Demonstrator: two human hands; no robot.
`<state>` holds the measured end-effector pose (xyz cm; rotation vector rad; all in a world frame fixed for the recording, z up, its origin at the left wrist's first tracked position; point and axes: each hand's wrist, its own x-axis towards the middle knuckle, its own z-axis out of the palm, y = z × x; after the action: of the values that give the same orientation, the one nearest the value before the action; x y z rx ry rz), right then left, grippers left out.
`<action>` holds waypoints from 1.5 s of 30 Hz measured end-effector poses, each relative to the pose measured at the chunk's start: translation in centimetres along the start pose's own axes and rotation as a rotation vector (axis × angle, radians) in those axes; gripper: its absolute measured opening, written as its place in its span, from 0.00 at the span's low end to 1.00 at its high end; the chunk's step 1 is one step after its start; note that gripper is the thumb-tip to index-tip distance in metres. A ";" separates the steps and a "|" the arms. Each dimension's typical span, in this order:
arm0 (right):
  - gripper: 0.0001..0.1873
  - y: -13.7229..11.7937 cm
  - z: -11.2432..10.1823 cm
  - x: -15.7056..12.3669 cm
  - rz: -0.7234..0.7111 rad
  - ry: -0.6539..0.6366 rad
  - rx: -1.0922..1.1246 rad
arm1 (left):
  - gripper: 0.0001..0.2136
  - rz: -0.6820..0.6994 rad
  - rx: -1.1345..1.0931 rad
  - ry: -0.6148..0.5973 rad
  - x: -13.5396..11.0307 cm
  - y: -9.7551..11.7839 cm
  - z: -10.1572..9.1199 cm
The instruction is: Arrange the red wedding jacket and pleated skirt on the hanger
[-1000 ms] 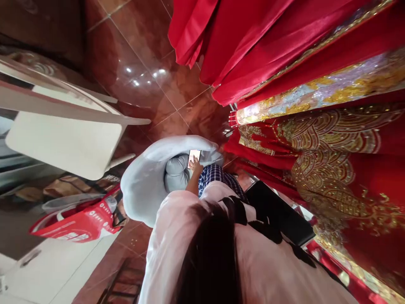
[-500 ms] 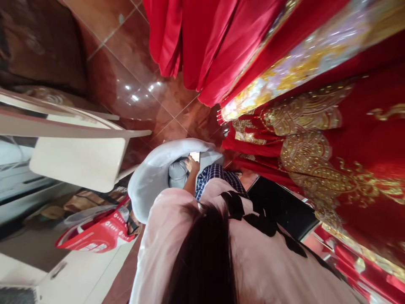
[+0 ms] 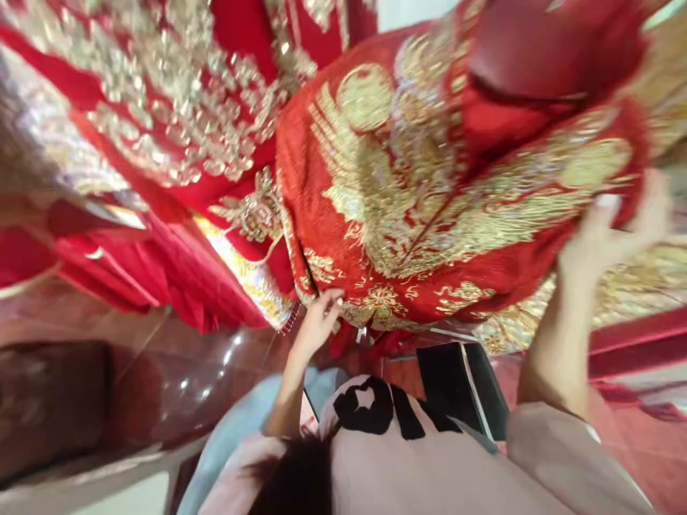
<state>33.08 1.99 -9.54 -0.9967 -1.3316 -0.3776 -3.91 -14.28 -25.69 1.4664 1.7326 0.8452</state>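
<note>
A red jacket with gold embroidery [image 3: 386, 214] spreads in front of me, showing large wing-like patterns and a patterned hem. My left hand [image 3: 320, 322] pinches the lower left edge of it, thumb and fingers pressed together on the hem. At the far right, my right hand [image 3: 617, 229] is around the jacket's right-hand edge, thumb on one side and fingers on the other, somewhat blurred. Beside the jacket on the left hangs another red garment covered in clear and gold beads [image 3: 204, 107].
A long multicoloured sequined band [image 3: 252, 279] and red cloth [image 3: 161, 265] hang at the left. Below are a black box-like object [image 3: 456, 379] and a shiny brown tiled floor [image 3: 215, 372]. A pale chair part [image 3: 129, 493] shows at the bottom left.
The view has swung from my lap and the floor to the hanging garments. My left hand, earlier at a phone on my lap, now grips the jacket; my right hand has come into view.
</note>
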 end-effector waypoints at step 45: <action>0.10 -8.2 -8.3 -25.1 1.093 -0.727 0.254 | 0.26 1.143 0.283 0.752 5.4 21.1 -11.7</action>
<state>25.85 -16.48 -28.81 -1.5347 -1.1841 1.0371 -3.24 -6.37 -2.29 2.6170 1.3795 1.9805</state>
